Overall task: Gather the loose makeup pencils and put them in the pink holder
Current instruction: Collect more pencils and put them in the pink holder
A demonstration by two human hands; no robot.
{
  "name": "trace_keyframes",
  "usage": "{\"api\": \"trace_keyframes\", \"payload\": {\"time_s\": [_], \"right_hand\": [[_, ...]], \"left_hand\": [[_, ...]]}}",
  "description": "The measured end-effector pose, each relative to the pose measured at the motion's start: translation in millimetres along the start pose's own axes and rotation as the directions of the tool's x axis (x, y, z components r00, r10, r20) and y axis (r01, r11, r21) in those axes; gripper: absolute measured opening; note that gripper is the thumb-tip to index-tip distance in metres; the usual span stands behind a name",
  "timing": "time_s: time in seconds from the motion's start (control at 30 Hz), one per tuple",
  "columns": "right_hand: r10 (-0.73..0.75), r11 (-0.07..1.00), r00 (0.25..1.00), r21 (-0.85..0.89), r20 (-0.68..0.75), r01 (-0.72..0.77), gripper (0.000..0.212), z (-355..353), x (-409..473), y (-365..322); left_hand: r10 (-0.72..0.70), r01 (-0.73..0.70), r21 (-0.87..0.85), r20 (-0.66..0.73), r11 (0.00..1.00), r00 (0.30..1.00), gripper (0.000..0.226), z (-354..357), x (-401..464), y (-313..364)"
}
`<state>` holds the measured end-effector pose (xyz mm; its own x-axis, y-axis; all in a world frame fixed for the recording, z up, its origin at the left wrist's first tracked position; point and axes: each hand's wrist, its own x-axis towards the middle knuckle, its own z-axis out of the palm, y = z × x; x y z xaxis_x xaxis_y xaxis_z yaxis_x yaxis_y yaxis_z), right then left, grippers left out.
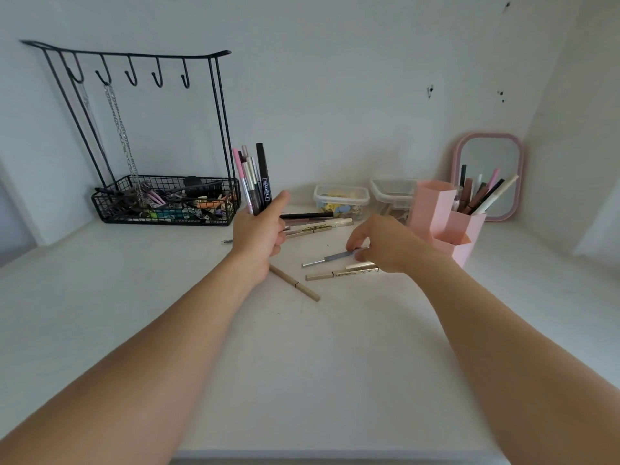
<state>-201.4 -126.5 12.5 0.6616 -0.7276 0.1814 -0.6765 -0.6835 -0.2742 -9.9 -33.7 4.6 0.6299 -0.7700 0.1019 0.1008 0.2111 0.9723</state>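
My left hand [260, 231] grips an upright bundle of several makeup pencils [253, 177] above the table. My right hand [382, 243] pinches one end of a grey-silver pencil [330, 257] that lies on the white table. A beige pencil [340, 272] lies just below it, and a tan pencil [295, 282] lies at an angle near my left wrist. More loose pencils [315, 223] lie behind my hands. The pink holder [446, 223] stands at the right with several pencils in its back compartment.
A black wire rack with hooks and a basket of hair clips [167, 203] stands at the back left. Two clear plastic boxes [340, 201] sit behind the loose pencils. A pink-framed mirror [488, 172] leans against the wall behind the holder.
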Motion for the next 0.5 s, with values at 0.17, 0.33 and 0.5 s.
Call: {"api": "trace_keyframes", "payload": {"time_s": [0.17, 0.33, 0.5], "right_hand": [[0.008, 1.000, 0.999, 0.022, -0.035, -0.007, 0.017, 3.2, 0.2, 1.6], [0.015, 0.998, 0.997, 0.056, -0.075, -0.011, 0.013, 5.9, 2.7, 2.0], [0.084, 0.947, 0.973, 0.321, -0.215, -0.010, 0.007, 0.7, 7.1, -1.7]], "left_hand": [[-0.028, 0.027, 0.042, 0.018, 0.999, 0.999, 0.035, 3.0, -3.2, -0.5], [-0.015, 0.011, 0.060, 0.070, 0.998, 0.997, 0.030, 5.4, -6.5, -1.7], [0.009, -0.019, 0.072, 0.141, 0.997, 0.990, 0.032, 6.8, -9.4, -2.0]]}}
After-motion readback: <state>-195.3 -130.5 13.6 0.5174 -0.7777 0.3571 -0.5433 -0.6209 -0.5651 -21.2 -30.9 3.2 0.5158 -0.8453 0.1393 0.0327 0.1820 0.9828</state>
